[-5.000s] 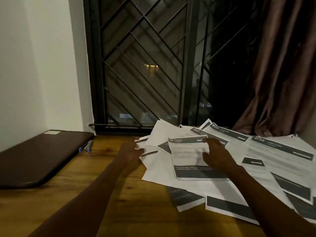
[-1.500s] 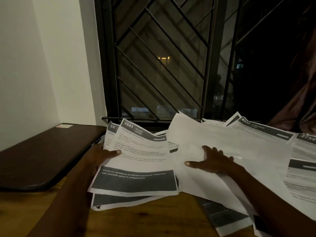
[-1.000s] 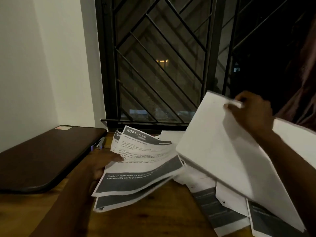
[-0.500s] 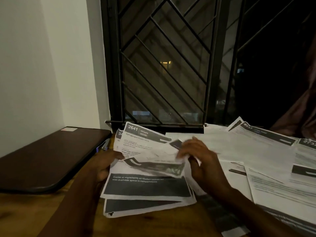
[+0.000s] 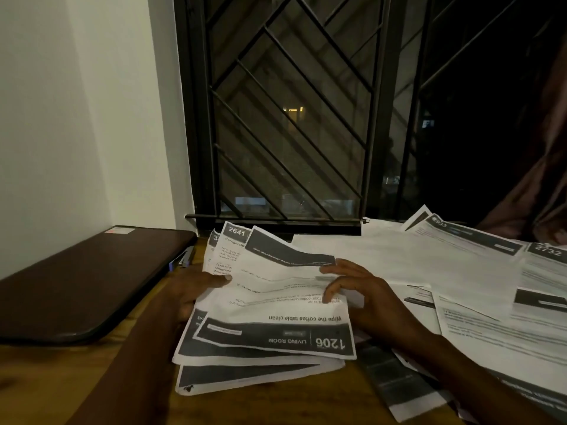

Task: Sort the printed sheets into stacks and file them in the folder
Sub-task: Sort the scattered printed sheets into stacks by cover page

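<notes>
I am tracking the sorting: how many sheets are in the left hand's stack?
3 show in the stack: the 1206 sheet on top, upside down; the 2641 sheet under it; a third sheet lowest, edge out at the bottom. More may be hidden.

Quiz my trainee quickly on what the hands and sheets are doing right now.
1. True or false: the top sheet, numbered 1206, lies upside down to the camera.
2. What does the left hand do? A: grips the held stack at its edge, thumb on top. B: lies flat on bare wood. C: points at the window.
3. Fill in: the dark folder lies closed to the held stack's ___.
Key: 1 true; 2 A; 3 left.
</notes>
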`<state>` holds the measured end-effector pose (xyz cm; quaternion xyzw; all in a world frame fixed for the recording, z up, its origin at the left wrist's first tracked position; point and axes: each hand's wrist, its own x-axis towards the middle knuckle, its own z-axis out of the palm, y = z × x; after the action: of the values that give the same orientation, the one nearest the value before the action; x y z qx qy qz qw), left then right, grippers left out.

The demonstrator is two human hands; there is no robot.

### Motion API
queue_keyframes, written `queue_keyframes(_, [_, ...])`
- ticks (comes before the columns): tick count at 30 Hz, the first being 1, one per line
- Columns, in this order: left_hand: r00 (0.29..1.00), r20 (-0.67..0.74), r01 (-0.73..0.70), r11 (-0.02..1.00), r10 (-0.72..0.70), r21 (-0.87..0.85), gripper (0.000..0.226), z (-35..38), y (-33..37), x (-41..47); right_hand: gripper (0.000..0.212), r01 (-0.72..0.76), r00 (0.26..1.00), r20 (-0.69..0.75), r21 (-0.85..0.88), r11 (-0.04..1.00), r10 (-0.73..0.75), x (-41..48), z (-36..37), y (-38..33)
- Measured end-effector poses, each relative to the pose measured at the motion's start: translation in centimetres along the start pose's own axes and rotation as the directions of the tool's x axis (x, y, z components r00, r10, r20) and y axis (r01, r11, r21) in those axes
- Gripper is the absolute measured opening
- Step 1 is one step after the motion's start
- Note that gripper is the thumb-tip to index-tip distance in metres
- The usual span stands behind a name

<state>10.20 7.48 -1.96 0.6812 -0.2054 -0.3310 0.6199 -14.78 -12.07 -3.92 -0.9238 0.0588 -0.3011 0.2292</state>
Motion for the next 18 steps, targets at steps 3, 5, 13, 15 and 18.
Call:
queue_keyframes(3, [0.998,-0.036,-0.059,0.997,0.057,-0.046,0.024,0.4,-0.3,0.1,0.013,0.007,0.988,-0.150,-0.201,0.980,-0.038,0.1,0.0,-1.1])
queue_keyframes(5, [0.994,-0.084,-0.081,0.994,0.074,-0.078,0.029,0.6,-0.3,0.2,0.014,-0.023,0.927,-0.357,-0.357,0.934,-0.113,0.9,-1.0,-2.4])
queue_keyframes(13, [0.997,-0.064,-0.070,0.907,0.047,-0.415,0.041,0.8,-0.7,0.1,0.021,-0.165,0.946,-0.324,-0.443,0.881,0.014,7.2,-1.5,-9.5])
queue_keyframes(15, [0.996,0.013,-0.072,0.880,0.089,-0.470,0.041,1.2,-0.6,-0.3,0.029,-0.248,0.960,-0.212,-0.327,0.912,0.185,8.0,1.3,-10.4])
queue_keyframes(18, [0.981,0.122,-0.077,0.875,0.153,-0.478,0.026,2.5,-0.1,-1.2,0.037,-0.406,0.911,-0.126,-0.111,0.907,0.392,9.6,5.3,-10.2])
